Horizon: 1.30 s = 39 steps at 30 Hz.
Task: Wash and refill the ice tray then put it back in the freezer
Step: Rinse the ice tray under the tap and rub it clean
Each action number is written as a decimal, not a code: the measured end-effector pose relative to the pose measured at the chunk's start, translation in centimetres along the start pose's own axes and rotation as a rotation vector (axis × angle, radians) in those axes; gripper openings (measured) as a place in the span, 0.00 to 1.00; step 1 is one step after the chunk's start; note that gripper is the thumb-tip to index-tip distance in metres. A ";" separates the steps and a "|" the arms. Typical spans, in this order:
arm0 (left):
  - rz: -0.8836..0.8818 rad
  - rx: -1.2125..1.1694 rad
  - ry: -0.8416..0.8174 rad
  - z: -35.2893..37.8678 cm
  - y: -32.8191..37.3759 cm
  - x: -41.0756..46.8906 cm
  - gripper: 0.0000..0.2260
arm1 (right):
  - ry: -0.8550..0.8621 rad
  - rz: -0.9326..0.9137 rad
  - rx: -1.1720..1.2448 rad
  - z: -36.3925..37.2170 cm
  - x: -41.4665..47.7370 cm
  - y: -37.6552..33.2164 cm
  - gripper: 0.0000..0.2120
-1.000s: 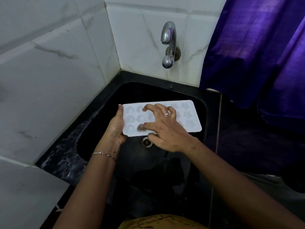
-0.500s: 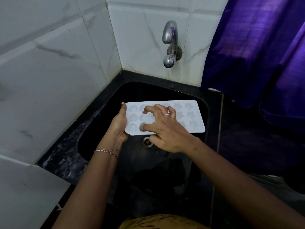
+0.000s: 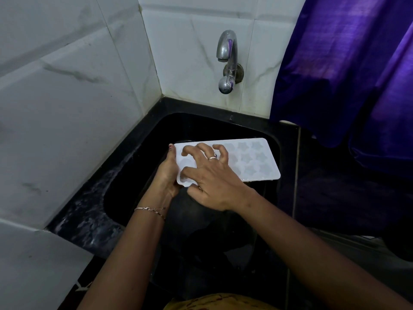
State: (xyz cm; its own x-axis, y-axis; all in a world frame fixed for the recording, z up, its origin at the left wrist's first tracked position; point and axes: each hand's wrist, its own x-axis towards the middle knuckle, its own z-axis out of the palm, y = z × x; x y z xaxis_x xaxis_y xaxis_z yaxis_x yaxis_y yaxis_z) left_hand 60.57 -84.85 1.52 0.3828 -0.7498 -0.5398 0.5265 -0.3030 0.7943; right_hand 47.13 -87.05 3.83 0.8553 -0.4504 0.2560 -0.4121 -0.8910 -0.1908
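Note:
A white ice tray (image 3: 252, 158) with star-shaped and rounded moulds is held level over the black sink (image 3: 143, 166). My left hand (image 3: 166, 175) grips its left short edge, thumb on the rim. Resting on top of the tray's left half is my right hand (image 3: 212, 177), its fingers curled and pressing into the moulds; a ring shows on one finger. The moulds under that hand are hidden. Above the sink a metal tap (image 3: 228, 61) sticks out of the tiled wall, with no water running from it.
White marble-look tiles (image 3: 67, 97) close the left and back sides. A purple curtain (image 3: 348, 70) hangs at the right over the dark counter (image 3: 335, 193). The sink's left rim looks wet. A yellow garment (image 3: 214, 303) shows at the bottom edge.
The fingers of my right hand have shifted slightly across the left moulds, with the thumb now pressing near the front edge. The tray stays over the sink in my left hand.

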 end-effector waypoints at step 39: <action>0.014 -0.102 0.098 -3.1 -0.3 2.0 0.24 | 0.132 0.983 0.876 -0.7 -3.1 9.7 0.19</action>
State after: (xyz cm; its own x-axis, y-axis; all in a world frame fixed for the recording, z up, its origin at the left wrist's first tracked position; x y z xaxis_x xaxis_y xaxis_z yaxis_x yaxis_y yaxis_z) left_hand 63.50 -84.41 -0.62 0.4598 -0.6912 -0.5576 0.5936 -0.2279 0.7719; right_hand 40.31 -94.32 1.85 0.2615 -0.9298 -0.2592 -0.4583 0.1168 -0.8811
